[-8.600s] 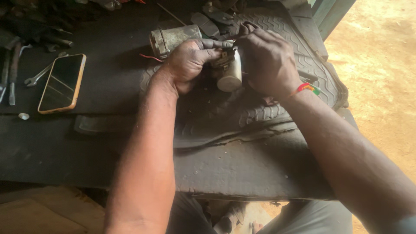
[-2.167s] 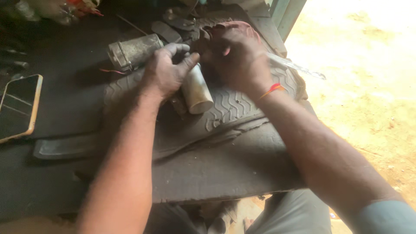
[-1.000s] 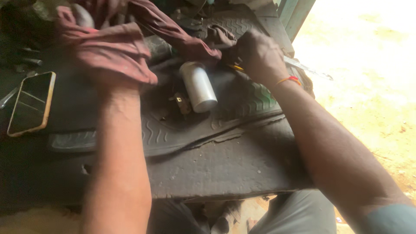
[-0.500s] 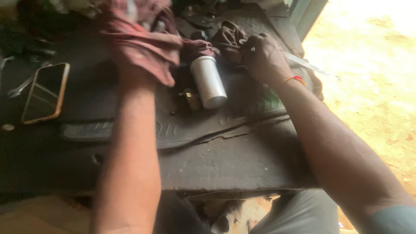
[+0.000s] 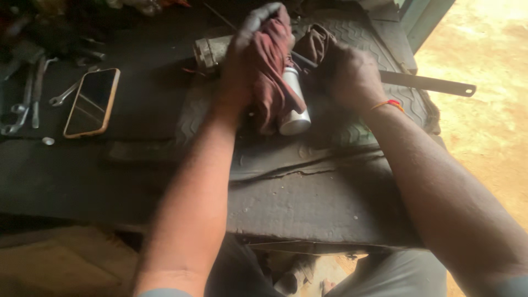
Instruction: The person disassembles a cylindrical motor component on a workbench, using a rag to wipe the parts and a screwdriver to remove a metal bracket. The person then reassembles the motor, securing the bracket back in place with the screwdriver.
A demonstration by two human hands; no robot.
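My left hand grips a dark red rag and presses it over a white cylindrical part that lies on a piece of tyre tread. My right hand rests just right of the cylinder, closed on the far end of the same rag. A greyish metal cylinder lies behind my left hand, partly hidden by it.
A phone with an orange rim lies at the left on the dark workbench. Spanners and other tools lie further left. A long flat metal bar sticks out to the right past the bench. Sandy ground is at the right.
My left hand has brought the red rag down from the back of the bench onto the white cylinder. My right hand has stayed beside it, holding the rag's other end.
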